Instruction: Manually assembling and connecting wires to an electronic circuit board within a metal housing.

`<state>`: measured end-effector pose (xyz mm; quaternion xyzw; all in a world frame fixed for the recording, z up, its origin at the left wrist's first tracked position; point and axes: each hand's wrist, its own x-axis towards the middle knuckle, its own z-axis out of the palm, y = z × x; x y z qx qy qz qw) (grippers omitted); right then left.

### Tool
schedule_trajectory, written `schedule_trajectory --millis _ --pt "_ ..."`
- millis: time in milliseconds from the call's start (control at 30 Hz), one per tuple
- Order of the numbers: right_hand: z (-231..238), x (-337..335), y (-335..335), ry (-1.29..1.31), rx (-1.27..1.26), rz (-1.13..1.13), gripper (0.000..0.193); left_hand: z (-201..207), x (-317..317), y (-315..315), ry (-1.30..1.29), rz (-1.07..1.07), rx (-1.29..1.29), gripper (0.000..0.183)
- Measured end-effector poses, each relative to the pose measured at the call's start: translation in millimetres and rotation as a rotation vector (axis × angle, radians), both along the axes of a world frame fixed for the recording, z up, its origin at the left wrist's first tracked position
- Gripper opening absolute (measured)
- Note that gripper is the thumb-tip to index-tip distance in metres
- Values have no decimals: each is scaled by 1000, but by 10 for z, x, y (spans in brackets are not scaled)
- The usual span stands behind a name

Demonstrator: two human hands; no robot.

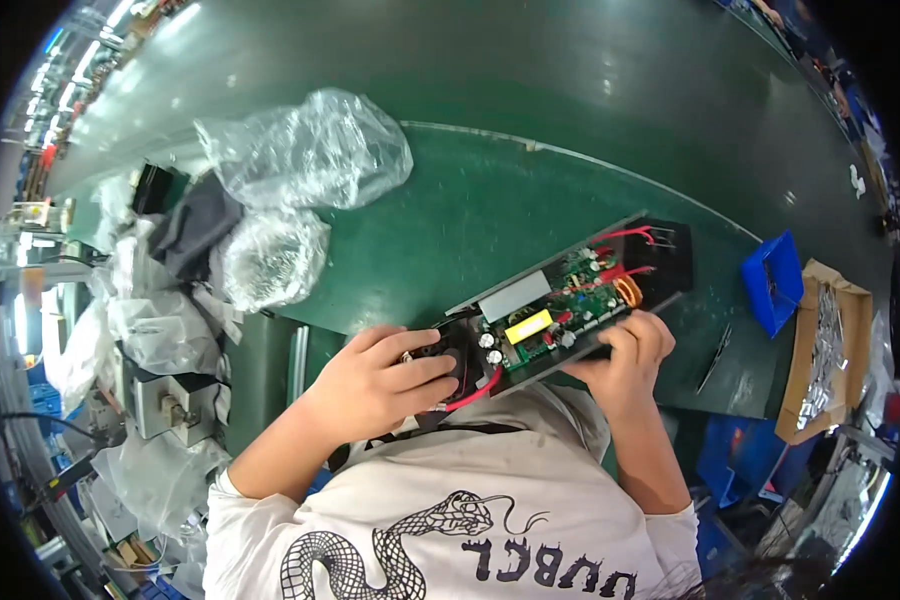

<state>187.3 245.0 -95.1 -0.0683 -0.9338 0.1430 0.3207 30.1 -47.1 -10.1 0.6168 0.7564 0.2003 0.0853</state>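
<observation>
Both hands are on the job: the left hand point(380, 380) curls bent fingers over the black end piece point(462, 362), its thumb hidden, so I can't tell whether it pinches; the right hand point(625, 368) closes on the near wall of the case point(538, 375), fingers bent, thumb low. That case lies slantwise between and just beyond them, long axis running from near left to far right; the left hand has the near end, the right is closer to the copper coil point(627, 292). Inside sits a green board point(562, 312); a red wire point(476, 395) loops beside the left fingers. Farther out across the bench point(420, 240), clear bags point(315, 150) crowd the left, a blue bin point(785, 290) and carton point(794, 405) the right.
</observation>
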Motion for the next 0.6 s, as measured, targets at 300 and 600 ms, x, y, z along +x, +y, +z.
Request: schedule_trajectory --millis 300,600 --pt "53 110 317 -112 254 -88 57 -372 -52 -119 -166 -62 347 24" --pt "-66 64 369 -84 247 -116 53 -438 -147 -147 -227 -62 344 25"
